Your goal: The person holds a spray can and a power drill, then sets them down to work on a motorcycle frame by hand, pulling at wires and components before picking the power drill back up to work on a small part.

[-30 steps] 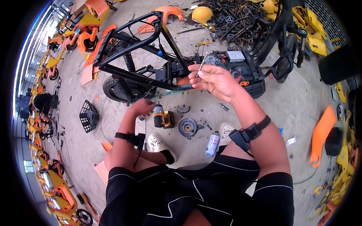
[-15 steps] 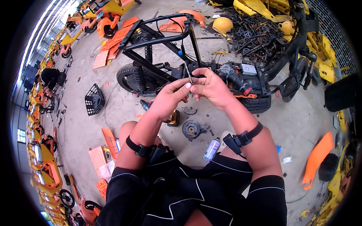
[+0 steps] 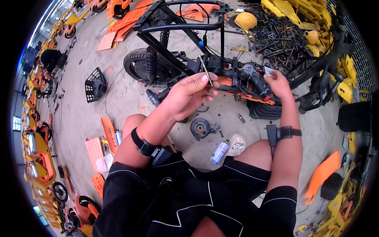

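A thin metal drill bit point(image 3: 204, 67) is pinched upright between the thumb and fingers of my left hand point(image 3: 193, 91), in front of a black scooter frame point(image 3: 158, 43). Further right, my right hand point(image 3: 278, 84) has its fingers closed at the near edge of a small pale box point(image 3: 269, 71), which rests on the frame. The fingers partly cover this box. Just left of that hand, a grey and black cordless power tool point(image 3: 254, 81) with a red end lies across the frame. A second power tool point(image 3: 154, 97) on the floor is partly hidden behind my left forearm.
A brake drum-like round part point(image 3: 200, 128) and a spray can point(image 3: 219, 152) lie on the floor between my legs. Left of the frame is a black basket point(image 3: 95, 85). A pile of dark metal parts point(image 3: 282, 43) and a yellow helmet point(image 3: 245, 21) lie beyond. Another person point(image 3: 50, 59) crouches far left.
My hands have parted. The right one has let go of the drill bit and moved right to the pale box; the left keeps the bit. The view has shifted slightly.
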`<state>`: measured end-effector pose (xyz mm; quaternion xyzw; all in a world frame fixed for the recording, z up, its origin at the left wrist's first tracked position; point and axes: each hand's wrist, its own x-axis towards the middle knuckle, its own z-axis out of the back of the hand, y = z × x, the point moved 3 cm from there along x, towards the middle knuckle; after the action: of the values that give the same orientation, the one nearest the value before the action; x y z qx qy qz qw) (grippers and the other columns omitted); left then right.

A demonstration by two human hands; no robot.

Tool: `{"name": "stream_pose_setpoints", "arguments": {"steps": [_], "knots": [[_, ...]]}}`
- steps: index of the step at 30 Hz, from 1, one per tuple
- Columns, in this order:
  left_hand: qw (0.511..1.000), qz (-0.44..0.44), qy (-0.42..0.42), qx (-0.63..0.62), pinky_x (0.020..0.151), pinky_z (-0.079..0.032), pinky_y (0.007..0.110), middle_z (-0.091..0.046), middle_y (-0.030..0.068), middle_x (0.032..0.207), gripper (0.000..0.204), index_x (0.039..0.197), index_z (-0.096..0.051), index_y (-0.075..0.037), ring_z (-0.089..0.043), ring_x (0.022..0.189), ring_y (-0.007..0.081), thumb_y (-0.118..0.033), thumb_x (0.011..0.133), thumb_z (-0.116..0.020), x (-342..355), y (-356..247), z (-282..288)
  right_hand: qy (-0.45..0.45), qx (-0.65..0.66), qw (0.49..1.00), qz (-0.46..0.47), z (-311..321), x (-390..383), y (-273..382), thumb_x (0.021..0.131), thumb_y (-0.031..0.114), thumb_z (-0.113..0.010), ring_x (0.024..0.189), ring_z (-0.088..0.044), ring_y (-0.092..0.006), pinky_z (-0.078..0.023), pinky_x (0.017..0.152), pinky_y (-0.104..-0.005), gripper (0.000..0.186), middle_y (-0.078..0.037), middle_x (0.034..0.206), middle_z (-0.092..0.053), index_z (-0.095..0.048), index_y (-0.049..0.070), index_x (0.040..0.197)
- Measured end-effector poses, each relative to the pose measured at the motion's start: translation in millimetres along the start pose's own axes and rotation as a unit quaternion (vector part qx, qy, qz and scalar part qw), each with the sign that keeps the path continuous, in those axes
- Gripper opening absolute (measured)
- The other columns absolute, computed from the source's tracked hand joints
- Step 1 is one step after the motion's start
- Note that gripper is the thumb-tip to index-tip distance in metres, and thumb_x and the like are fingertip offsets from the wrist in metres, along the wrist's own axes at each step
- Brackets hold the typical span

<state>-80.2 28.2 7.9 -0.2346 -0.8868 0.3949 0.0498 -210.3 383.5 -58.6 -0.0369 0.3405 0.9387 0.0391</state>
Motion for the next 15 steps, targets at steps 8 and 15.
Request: {"name": "stream_pose_setpoints", "arguments": {"steps": [8, 15], "knots": [[1.0, -0.02, 0.013, -0.007, 0.085, -0.047, 0.033, -0.063, 0.004, 0.106, 0.029, 0.117, -0.061, -0.005, -0.058, 0.097, 0.0181, -0.031, 0.105, -0.055, -7, -7, 6, 0.129, -0.128, 0.981, -0.069, -41, 17, -33, 0.086, 0.04, -0.076, 0.121, -0.063, -0.0334, -0.047, 0.103, -0.0386, 0.075, -0.026, 0.129, -0.064, -0.054, -0.009, 0.138], [1.0, -0.027, 0.012, 0.007, 0.086, -0.047, 0.033, -0.063, 0.0053, 0.104, 0.029, 0.116, -0.061, -0.006, -0.058, 0.096, 0.0187, -0.032, 0.104, -0.057, -17, -13, 7, 0.116, -0.105, 0.985, -0.072, -46, 26, -38, 0.086, 0.036, -0.077, 0.122, -0.063, -0.0332, -0.047, 0.104, -0.0381, 0.073, -0.026, 0.132, -0.063, -0.054, -0.01, 0.138]]}}
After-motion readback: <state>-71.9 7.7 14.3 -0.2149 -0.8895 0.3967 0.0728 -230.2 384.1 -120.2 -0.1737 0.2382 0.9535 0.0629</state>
